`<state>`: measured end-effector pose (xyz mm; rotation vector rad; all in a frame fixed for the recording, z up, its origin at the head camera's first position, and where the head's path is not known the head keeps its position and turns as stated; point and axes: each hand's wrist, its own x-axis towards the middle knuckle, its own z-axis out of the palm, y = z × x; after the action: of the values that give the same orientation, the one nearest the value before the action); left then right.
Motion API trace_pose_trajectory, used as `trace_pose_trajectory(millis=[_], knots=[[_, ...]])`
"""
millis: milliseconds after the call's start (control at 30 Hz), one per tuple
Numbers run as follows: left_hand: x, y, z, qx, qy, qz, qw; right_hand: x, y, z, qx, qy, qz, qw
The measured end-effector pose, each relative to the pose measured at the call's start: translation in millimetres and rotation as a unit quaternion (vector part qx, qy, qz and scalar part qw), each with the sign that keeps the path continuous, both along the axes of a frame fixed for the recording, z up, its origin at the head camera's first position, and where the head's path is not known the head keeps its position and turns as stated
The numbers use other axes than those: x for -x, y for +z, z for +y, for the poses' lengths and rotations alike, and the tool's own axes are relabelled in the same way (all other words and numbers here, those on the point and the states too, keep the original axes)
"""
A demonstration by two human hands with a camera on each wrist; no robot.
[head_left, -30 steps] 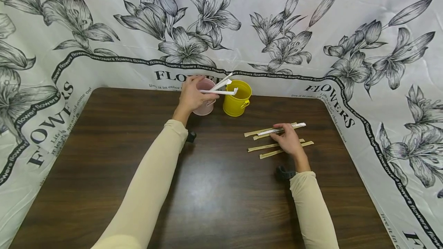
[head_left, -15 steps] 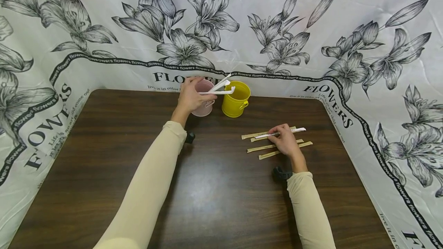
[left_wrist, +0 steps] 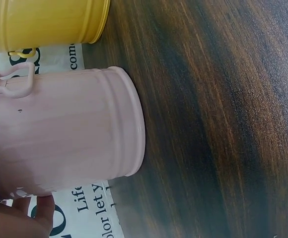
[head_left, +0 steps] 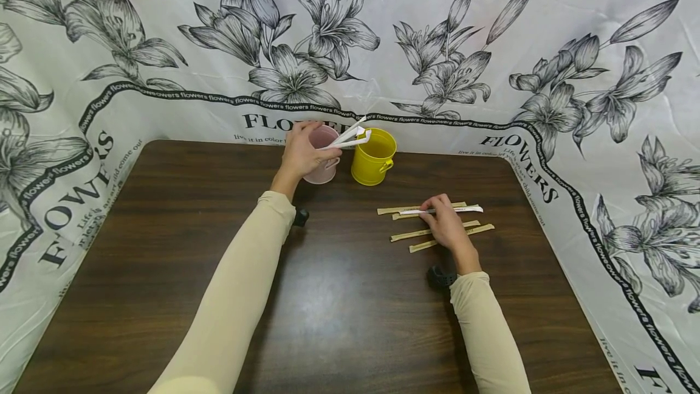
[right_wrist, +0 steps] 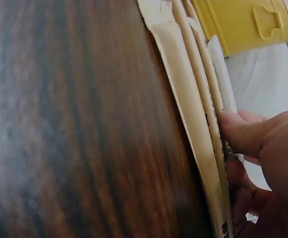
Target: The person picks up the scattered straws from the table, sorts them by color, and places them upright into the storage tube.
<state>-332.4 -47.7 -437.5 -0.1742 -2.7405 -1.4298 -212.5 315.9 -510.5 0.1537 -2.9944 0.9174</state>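
Note:
At the far side of the table, my left hand (head_left: 299, 152) grips the pink bucket (head_left: 317, 174) by its rim. In the left wrist view its fingertips (left_wrist: 44, 210) press the bucket's side. White paper-wrapped straws (head_left: 347, 136) lean out of this bucket toward the yellow bucket (head_left: 367, 169). On the right, my right hand (head_left: 445, 224) pinches a white wrapped straw (head_left: 470, 209) between thumb and fingers, low over the tan wrapped straws (head_left: 407, 236). In the right wrist view, tan straws (right_wrist: 186, 84) lie close beside the white one; whether the fingers also touch them I cannot tell.
Dark wood table (head_left: 339, 297) spreads in front of both arms. A white cloth (head_left: 426, 84) printed with black flowers hangs behind it and along its sides. The yellow bucket stands just right of the pink one.
My right hand has shifted slightly left with the white straw, which now lies more level. The upper tan straws have slid left. The lowest white straw in the pink bucket has tilted upward.

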Motion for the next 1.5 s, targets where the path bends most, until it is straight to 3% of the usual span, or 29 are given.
trace_pose_trajectory(millis=[133,500,700,900,1300,1500], knots=[[0.5,0.9,0,-0.001,0.001,-0.001,1.0,1.4,-0.2,-2,0.003,-0.006,0.014,1.0],[-0.4,2.3,0,0.001,0.004,0.002,1.0,2.2,1.1,5,0.071,0.006,0.068,0.995],[0.2,2.2,1,0.007,0.003,0.008,0.9999,1.6,17.9,-3,0.117,-0.006,0.137,0.984],[1.2,4.3,3,0.007,-0.001,0.006,1.0,-0.4,49.6,-18,0.183,-0.01,0.205,0.961],[0.1,0.0,2,0.007,-0.001,0.005,1.0,-14.1,102.3,-52,0.303,0.044,0.252,0.918],[-0.1,0.2,0,0.001,0.002,0.0,1.0,-15.2,119.7,-71,0.403,0.064,0.288,0.866]])
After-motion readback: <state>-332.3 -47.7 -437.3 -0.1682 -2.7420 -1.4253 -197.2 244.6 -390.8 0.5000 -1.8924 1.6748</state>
